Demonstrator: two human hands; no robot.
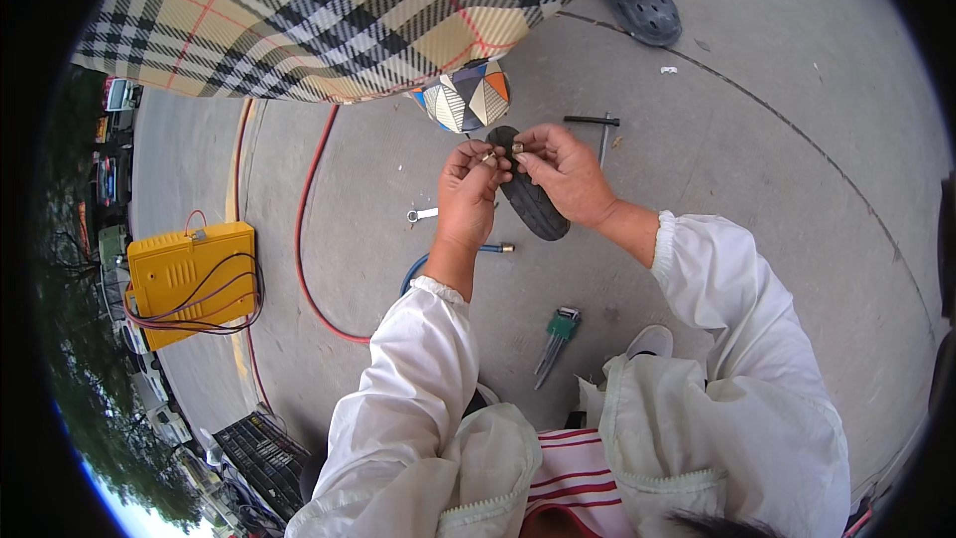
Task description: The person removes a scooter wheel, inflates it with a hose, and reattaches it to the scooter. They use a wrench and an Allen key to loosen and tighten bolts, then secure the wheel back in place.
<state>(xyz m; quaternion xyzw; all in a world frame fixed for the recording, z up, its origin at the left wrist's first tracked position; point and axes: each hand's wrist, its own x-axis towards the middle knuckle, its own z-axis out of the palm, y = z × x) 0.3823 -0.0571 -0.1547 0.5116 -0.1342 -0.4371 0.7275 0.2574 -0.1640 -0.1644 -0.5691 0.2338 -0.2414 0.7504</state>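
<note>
Both my hands come together above a small black tire that stands on the concrete. My left hand pinches a small brass-coloured fitting between thumb and fingers. A second small brass-coloured piece sits in the fingertips of my right hand. The two pieces are a short way apart, and their exact kind is too small to make out. Left of my left hand lies a metal wrench. Below the tire ends a blue hose with a brass tip.
A black-handled metal tool lies beyond my right hand. Nearer me is a green-holder hex key set. A red hose curves by a yellow box with cables. Plaid fabric, a patterned rounded object and a grey clog are ahead.
</note>
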